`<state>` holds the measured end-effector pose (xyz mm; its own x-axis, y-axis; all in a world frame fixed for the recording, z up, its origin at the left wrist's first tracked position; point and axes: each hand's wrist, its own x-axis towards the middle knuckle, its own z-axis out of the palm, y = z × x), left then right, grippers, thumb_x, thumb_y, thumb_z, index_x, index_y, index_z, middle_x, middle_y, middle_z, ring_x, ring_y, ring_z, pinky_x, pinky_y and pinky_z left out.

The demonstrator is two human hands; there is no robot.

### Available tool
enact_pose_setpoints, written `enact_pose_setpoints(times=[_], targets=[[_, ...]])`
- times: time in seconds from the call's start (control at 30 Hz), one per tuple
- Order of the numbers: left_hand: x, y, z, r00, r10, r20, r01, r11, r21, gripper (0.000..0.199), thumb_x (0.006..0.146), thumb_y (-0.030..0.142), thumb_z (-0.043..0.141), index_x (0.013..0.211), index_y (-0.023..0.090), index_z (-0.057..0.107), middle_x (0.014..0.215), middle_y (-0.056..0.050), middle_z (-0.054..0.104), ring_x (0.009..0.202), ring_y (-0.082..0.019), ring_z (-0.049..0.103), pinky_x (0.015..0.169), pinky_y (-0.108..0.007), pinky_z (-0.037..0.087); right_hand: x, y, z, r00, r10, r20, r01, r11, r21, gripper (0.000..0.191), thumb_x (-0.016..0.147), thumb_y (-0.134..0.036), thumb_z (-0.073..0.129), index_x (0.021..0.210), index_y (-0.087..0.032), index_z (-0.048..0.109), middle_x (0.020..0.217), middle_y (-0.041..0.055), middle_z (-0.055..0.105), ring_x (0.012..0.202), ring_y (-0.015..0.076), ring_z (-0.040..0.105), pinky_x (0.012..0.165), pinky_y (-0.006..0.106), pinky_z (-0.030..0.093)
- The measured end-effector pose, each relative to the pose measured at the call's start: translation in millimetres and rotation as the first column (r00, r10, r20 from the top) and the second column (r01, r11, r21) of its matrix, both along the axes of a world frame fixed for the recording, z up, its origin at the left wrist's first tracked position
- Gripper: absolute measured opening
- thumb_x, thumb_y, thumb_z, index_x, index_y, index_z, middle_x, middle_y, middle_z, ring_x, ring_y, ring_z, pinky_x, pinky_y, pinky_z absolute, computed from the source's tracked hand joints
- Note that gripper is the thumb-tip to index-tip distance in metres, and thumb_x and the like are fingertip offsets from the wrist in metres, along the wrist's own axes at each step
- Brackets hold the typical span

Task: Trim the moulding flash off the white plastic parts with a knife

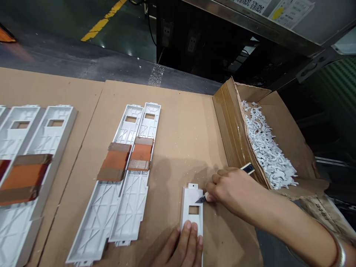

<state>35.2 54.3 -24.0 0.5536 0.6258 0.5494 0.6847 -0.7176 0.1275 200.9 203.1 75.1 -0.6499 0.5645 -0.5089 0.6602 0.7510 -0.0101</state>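
Observation:
My right hand [226,187] is shut around a utility knife [247,169], whose small blade [200,199] touches the right edge of a white plastic panel [192,202] near its square window. My left hand [182,246] presses flat on the lower part of that panel, with the fingers on top and pointing away from me. The panel's lower end is hidden beneath my left hand and runs past the bottom of the view.
Long ribbed white panels [133,207] lie in pairs, joined by orange-brown tape [116,161], on brown cardboard sheets [183,122]. To the right, an open cardboard box [283,122] holds white plastic trimmings [264,144]. A dark floor with a yellow line lies beyond the cardboard.

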Motion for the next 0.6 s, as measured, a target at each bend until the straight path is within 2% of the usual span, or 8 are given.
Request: enact_pose_setpoints(times=[0.17, 0.33, 0.47, 0.6], targets=[[2.1, 0.4, 1.4, 1.000, 0.009, 0.008, -0.009, 1.000, 0.006, 0.040, 0.090, 0.005, 0.024, 0.091, 0.013, 0.063, 0.089, -0.006, 0.072, 0.088, -0.017, 0.066, 0.110, -0.044, 0.022, -13.8, 20.2, 0.4, 0.992, 0.116, 0.056, -0.113, 0.992, -0.059, 0.013, 0.073, -0.019, 0.073, 0.062, -0.021, 0.066, 0.060, 0.0004, 0.065, 0.054, 0.0158, 0.058, 0.051, 0.028, 0.035], [2.4, 1.0, 1.2, 1.000, 0.013, 0.020, -0.014, 1.000, 0.014, 0.038, 0.089, 0.005, 0.026, 0.090, 0.013, 0.063, 0.089, -0.007, 0.072, 0.088, -0.018, 0.066, 0.109, -0.045, 0.023, -25.0, 36.8, -5.6, 0.971, 0.240, -0.023, -0.240, 0.971, -0.021, 0.022, 0.073, -0.016, 0.068, 0.054, -0.021, 0.058, 0.053, -0.0010, 0.061, 0.049, 0.0132, 0.051, 0.053, 0.029, 0.033], [1.3, -0.3, -1.6, 1.000, 0.007, 0.016, -0.008, 1.000, 0.018, 0.040, 0.090, 0.006, 0.025, 0.092, 0.013, 0.064, 0.091, -0.007, 0.071, 0.090, -0.018, 0.065, 0.109, -0.044, 0.024, -41.3, 36.8, -6.1, 0.930, 0.368, -0.030, -0.365, 0.929, 0.066, 0.029, 0.065, -0.008, 0.066, 0.047, -0.022, 0.048, 0.048, -0.0007, 0.053, 0.049, 0.0138, 0.044, 0.053, 0.030, 0.028], [0.8, -1.8, -3.4, 1.000, 0.015, 0.021, -0.016, 1.000, 0.004, 0.041, 0.089, 0.006, 0.024, 0.093, 0.012, 0.065, 0.093, -0.008, 0.070, 0.092, -0.018, 0.064, 0.109, -0.043, 0.024, -57.4, 25.7, 6.3, 0.905, 0.426, -0.010, -0.424, 0.902, 0.080, 0.031, 0.059, -0.012, 0.070, 0.045, -0.023, 0.045, 0.044, -0.0007, 0.048, 0.054, 0.0154, 0.042, 0.056, 0.032, 0.025]])
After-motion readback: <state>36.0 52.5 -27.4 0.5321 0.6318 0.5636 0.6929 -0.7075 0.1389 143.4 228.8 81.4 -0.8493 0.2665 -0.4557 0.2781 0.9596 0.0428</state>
